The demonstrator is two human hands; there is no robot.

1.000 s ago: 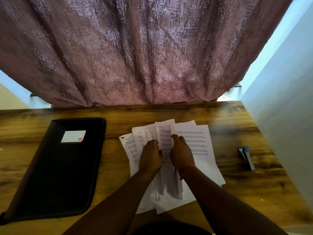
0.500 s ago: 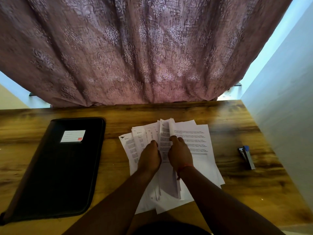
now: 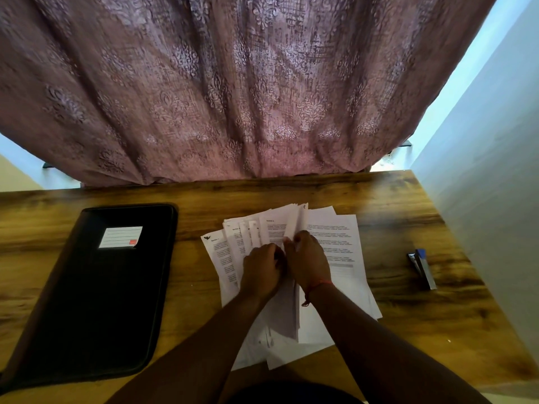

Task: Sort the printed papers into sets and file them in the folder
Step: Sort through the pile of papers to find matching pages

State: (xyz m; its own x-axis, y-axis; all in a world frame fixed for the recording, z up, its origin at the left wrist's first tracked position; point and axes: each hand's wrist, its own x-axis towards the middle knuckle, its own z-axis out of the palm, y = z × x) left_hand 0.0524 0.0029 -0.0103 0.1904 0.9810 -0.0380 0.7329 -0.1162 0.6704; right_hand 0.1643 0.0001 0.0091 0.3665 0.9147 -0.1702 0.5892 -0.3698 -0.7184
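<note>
- Papers [image 3: 335, 243] fanned out on the bench [image 3: 393, 205], centre of the frame, printed sides up, overlapping one another, near edges hanging slightly past the bench's lower edge.
- Left hand [image 3: 262, 272] at centre, on the left part of the fan, fingers curled down onto the sheets; whether pinching a sheet or only pressing, cannot tell.
- Right hand [image 3: 309, 263] touching the left hand, just right of it, fingers [image 3: 300, 239] curled around a sheet lifted on edge out of the fan, upper end of that sheet standing above the knuckles.
- Rest of the fan spread to both sides of the hands: narrow overlapping strips at left, one full page at right.
- Red thread [image 3: 316, 287] around the right wrist.
- Folder [image 3: 96, 301] black, closed, flat on the bench at lower left, well apart from the papers, white label [image 3: 121, 237] with a red mark near its upper end.
- Stapler [image 3: 423, 268] at right on the bench, well apart from the papers.
- Curtain [image 3: 233, 83] patterned, mauve, filling the upper frame, hanging to the bench's far edge.
</note>
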